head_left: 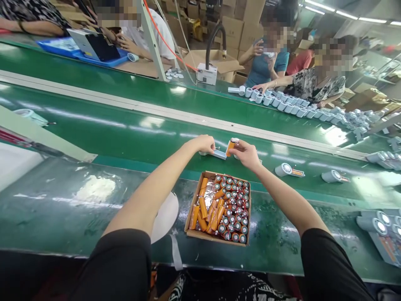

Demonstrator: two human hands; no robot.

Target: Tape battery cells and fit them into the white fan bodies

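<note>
Right hand (246,154) — pinching orange cell (230,149); left hand (205,143) — hold unclear; glossy green belt (131,144) beneath; cardboard boxes (234,33) behind

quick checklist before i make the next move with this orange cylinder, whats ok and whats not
1. Right hand has hold of the orange cylinder: ok.
2. Left hand is at the pale casing: ok.
3. Left hand's grip is firm: cannot tell, its fingertips are hard to make out.
4. Orange cylinder is touching the casing: cannot tell from this single view.
5. Cardboard box stands on the bench, between the forearms: ok.
6. Cylinders in the box all stand upright: not ok, several lie at angles.
</note>
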